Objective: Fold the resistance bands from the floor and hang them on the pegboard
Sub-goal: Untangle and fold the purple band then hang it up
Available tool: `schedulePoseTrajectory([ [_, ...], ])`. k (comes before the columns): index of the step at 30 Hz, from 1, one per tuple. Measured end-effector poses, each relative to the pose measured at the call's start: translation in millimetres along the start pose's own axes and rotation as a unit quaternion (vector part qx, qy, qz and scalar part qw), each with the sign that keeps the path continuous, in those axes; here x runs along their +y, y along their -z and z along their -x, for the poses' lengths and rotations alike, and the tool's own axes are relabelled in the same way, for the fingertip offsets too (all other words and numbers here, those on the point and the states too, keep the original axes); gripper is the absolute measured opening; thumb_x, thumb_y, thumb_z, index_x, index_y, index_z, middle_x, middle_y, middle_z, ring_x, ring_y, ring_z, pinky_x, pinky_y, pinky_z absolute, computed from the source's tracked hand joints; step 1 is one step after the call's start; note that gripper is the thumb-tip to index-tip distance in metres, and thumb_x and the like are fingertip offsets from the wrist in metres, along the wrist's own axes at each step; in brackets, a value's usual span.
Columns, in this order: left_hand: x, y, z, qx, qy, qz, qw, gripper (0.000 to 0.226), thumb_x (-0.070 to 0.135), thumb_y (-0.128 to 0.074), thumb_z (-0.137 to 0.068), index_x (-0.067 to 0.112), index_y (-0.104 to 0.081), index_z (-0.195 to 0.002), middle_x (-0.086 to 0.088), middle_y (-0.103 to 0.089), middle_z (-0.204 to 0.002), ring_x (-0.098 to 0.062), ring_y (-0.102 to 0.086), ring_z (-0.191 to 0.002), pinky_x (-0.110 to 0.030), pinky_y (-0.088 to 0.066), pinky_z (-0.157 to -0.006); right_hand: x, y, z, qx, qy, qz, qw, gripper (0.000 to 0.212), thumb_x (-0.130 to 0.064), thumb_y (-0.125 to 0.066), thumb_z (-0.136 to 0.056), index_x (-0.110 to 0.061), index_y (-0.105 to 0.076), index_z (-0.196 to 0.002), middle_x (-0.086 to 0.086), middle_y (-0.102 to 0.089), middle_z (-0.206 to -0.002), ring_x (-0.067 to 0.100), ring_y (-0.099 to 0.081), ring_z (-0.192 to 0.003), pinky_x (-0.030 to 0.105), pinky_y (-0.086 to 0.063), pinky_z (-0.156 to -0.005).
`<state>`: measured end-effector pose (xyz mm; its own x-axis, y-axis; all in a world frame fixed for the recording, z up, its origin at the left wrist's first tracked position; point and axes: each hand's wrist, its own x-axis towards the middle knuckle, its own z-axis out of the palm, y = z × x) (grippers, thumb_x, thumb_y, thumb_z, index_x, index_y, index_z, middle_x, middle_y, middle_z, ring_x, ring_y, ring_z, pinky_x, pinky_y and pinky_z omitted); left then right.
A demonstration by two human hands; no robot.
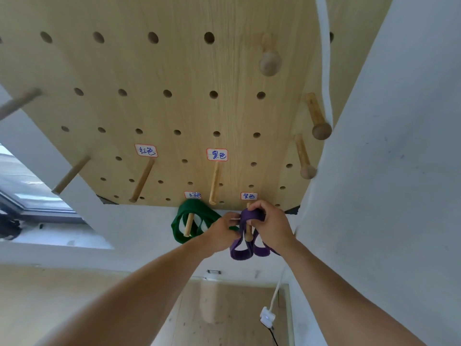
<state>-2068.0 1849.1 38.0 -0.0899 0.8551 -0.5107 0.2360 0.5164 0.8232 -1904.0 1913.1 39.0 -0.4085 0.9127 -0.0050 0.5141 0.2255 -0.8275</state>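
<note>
Both hands hide the purple band's (240, 250) top (labels too small).

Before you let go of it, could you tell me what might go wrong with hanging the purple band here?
The folded purple resistance band sits near the outer end of its peg, so loops might slip off once the left hand and right hand release. The fold could also spring open. The left hand is close to the green resistance band and might nudge it.

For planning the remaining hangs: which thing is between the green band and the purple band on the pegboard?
In the head view, the left hand lies between the green band and the purple band, gripping the purple one.
</note>
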Motion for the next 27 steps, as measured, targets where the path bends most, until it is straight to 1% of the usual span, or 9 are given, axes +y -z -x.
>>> schedulePoseTrajectory([
  [3, -3, -3, -2, 0.015, 0.016, 0.087, 0.996, 0.067, -0.013, -0.060, -0.083, 0.014, -0.043, -0.142, -0.006, -0.060, -0.136, -0.033, -0.063, -0.120, -0.054, -0.051, -0.104, 2, -3, -1, 0.012, 0.000, -0.016, 1.000, 0.040, -0.004, -0.078, -0.082, -0.037, -0.060, -0.094, -0.013, -0.070, -0.113, 0.010, -0.065, -0.106, 0.025, -0.053, -0.090],
  [6, -4, -6, -3, 0.045, 0.009, 0.105, 0.993, 0.061, -0.014, -0.057, -0.088, 0.016, -0.046, -0.140, -0.003, -0.058, -0.137, -0.032, -0.062, -0.120, -0.053, -0.050, -0.105, 5, -4, -3, 0.017, -0.024, -0.057, 0.998, 0.035, -0.001, -0.081, -0.080, -0.026, -0.064, -0.097, -0.012, -0.069, -0.108, 0.007, -0.063, -0.101, 0.016, -0.052, -0.086],
  [8, -1, -5, -3, 0.066, -0.009, 0.057, 0.996, 0.056, -0.007, -0.061, -0.090, 0.020, -0.050, -0.137, 0.002, -0.061, -0.130, -0.028, -0.063, -0.118, -0.048, -0.050, -0.106, 6, -4, -3, 0.019, -0.038, -0.082, 0.996, 0.031, 0.000, -0.080, -0.080, -0.019, -0.065, -0.099, -0.013, -0.067, -0.102, 0.001, -0.062, -0.095, 0.007, -0.048, -0.074],
  [10, 3, -3, -3, 0.081, -0.029, 0.007, 0.996, 0.056, -0.002, -0.065, -0.090, 0.020, -0.051, -0.139, 0.006, -0.063, -0.117, -0.024, -0.065, -0.114, -0.046, -0.051, -0.105, 8, -6, -3, 0.034, -0.048, -0.122, 0.991, 0.027, 0.000, -0.080, -0.081, -0.015, -0.066, -0.099, -0.009, -0.068, -0.099, -0.001, -0.062, -0.093, 0.006, -0.047, -0.071],
  [13, 11, 1, 0, 0.124, -0.054, -0.055, 0.989, 0.054, 0.011, -0.069, -0.088, 0.024, -0.053, -0.139, 0.000, -0.066, -0.121, -0.021, -0.065, -0.113, -0.046, -0.054, -0.100, 11, -13, -3, 0.073, -0.066, -0.163, 0.982, 0.025, -0.002, -0.081, -0.082, -0.018, -0.067, -0.096, -0.007, -0.071, -0.097, 0.001, -0.064, -0.093, 0.014, -0.048, -0.077],
  [16, 17, -3, 6, 0.137, -0.075, -0.090, 0.984, 0.052, 0.011, -0.067, -0.089, 0.021, -0.055, -0.139, -0.004, -0.067, -0.126, -0.023, -0.063, -0.116, -0.040, -0.053, -0.102, 12, -22, -3, 0.107, -0.093, -0.195, 0.971, 0.028, -0.006, -0.083, -0.081, -0.025, -0.066, -0.092, -0.009, -0.072, -0.096, 0.002, -0.066, -0.093, 0.022, -0.051, -0.081],
  [18, 16, -8, 10, 0.144, -0.091, -0.115, 0.979, 0.049, 0.009, -0.065, -0.091, 0.016, -0.056, -0.138, -0.005, -0.068, -0.124, -0.022, -0.063, -0.117, -0.029, -0.049, -0.097, 11, -25, -2, 0.127, -0.107, -0.203, 0.965, 0.027, -0.008, -0.085, -0.080, -0.026, -0.068, -0.092, -0.009, -0.070, -0.100, 0.005, -0.066, -0.097, 0.019, -0.050, -0.081],
  [20, 13, -12, 14, 0.151, -0.097, -0.125, 0.976, 0.048, 0.009, -0.065, -0.091, 0.014, -0.056, -0.138, -0.005, -0.067, -0.123, -0.021, -0.062, -0.116, -0.023, -0.044, -0.091, 10, -28, 3, 0.152, -0.109, -0.178, 0.966, 0.025, -0.011, -0.085, -0.080, -0.021, -0.070, -0.098, -0.008, -0.065, -0.105, 0.001, -0.062, -0.095, 0.008, -0.045, -0.076],
  [27, 6, -21, 26, 0.150, -0.114, -0.181, 0.965, 0.059, 0.012, -0.055, -0.090, 0.023, -0.048, -0.147, -0.004, -0.064, -0.127, -0.026, -0.062, -0.115, -0.035, -0.052, -0.098, -1, -39, 8, 0.196, -0.117, -0.155, 0.961, 0.023, -0.023, -0.079, -0.089, -0.014, -0.071, -0.108, -0.002, -0.070, -0.104, 0.005, -0.063, -0.087, -0.001, -0.043, -0.068],
])
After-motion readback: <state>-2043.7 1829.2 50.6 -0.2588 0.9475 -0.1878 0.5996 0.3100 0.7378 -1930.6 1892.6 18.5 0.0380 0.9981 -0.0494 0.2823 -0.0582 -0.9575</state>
